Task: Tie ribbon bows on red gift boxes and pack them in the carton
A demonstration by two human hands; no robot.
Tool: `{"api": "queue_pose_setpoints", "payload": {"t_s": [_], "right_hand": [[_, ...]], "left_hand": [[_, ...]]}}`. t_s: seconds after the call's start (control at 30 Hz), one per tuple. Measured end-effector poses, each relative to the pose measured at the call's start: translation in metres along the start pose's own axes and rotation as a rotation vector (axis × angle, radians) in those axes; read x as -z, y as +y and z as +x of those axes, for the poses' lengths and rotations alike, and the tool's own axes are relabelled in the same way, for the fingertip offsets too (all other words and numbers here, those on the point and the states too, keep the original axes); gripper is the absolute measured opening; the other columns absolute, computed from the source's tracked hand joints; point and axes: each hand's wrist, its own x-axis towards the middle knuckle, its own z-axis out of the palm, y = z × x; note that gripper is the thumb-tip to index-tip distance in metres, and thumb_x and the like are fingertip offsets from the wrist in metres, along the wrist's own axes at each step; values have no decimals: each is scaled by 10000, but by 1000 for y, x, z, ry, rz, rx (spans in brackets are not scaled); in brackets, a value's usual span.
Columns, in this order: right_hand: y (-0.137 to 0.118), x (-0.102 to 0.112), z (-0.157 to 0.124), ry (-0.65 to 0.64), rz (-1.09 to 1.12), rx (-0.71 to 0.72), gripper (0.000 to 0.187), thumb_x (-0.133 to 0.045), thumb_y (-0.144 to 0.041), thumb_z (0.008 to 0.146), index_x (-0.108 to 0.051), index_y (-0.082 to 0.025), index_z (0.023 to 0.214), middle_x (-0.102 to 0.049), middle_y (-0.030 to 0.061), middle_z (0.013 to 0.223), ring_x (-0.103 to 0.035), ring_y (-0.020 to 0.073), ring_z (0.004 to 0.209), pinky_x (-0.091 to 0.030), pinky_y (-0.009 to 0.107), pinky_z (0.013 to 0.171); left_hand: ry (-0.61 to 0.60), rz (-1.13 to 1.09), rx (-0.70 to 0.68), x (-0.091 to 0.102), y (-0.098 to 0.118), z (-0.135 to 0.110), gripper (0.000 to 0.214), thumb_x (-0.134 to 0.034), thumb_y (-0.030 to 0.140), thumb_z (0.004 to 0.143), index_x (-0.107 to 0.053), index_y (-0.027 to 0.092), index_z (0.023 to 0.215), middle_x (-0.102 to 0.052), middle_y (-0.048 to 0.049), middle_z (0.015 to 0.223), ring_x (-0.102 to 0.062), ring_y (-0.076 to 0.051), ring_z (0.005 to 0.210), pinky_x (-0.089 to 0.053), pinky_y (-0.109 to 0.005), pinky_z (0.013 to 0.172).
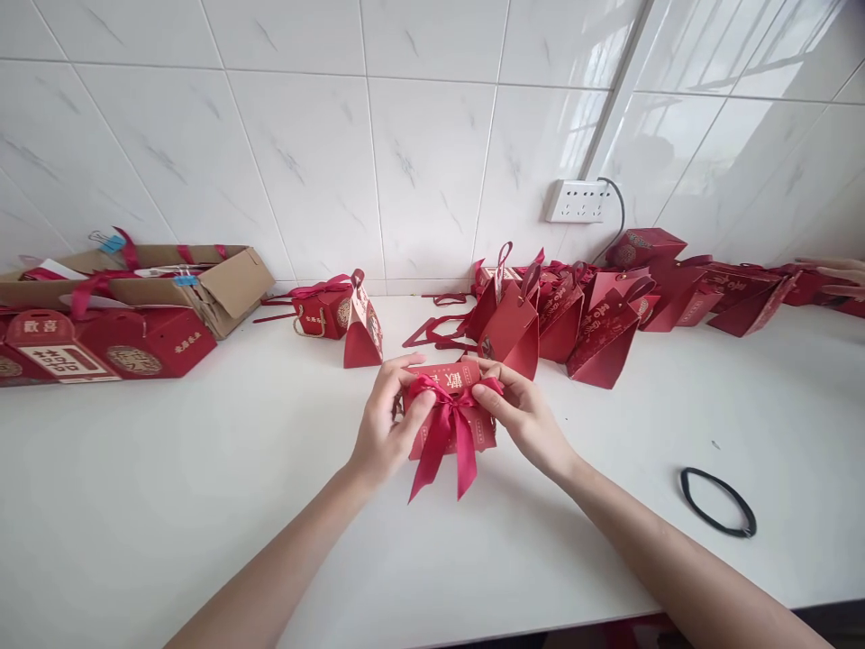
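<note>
Between my two hands is a small red gift box (484, 436) with gold print. A crimson ribbon (466, 451) is tied in a bow on its top, and two tails hang down over the front. My left hand (396, 419) grips the box's left side, its thumb pressing the bow's left loop. On the other side, my right hand (520, 410) pinches the right loop with the thumb on top and fingers behind the box. The undersides of the box and the far fingertips are hidden.
Several red gift bags (514, 329) stand behind to the right. A cardboard carton (236, 288) and larger red boxes (162, 338) are at left. A black hair tie (717, 502) lies on the white table (595, 559). Another person's hand (842, 275) shows far right, below the wall socket (578, 200).
</note>
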Motion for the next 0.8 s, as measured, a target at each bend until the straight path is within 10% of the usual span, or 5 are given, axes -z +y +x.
{"api": "queue_pose_setpoints", "payload": {"t_s": [0.3, 0.53, 0.8], "right_hand": [[5, -1, 3, 89, 17, 24, 352, -509, -519, 860, -561, -184, 763, -544, 94, 1279, -614, 216, 981, -539, 376, 791], [16, 2, -2, 17, -387, 390, 255, -457, -402, 925, -509, -207, 770, -592, 108, 1154, -620, 186, 886, -566, 333, 676], [-1, 7, 7, 141, -138, -52, 411, -616, -554, 773, -530, -165, 674, -590, 18, 743, -580, 127, 652, -578, 307, 624]], "left_hand": [[307, 285, -240, -8, -4, 0, 253, -426, 232, 922, -399, 194, 673, -538, -60, 1151, -558, -163, 998, -495, -277, 741], [204, 251, 16, 1, 0, 4, 194, -416, 273, 929, -465, 198, 757, -528, -74, 1236, -558, -177, 1077, -497, -258, 722], [160, 117, -119, -2, -17, 0, 270, -460, 161, 834, -325, 190, 602, -567, -69, 1210, -569, -138, 795, -408, -243, 538]]}}
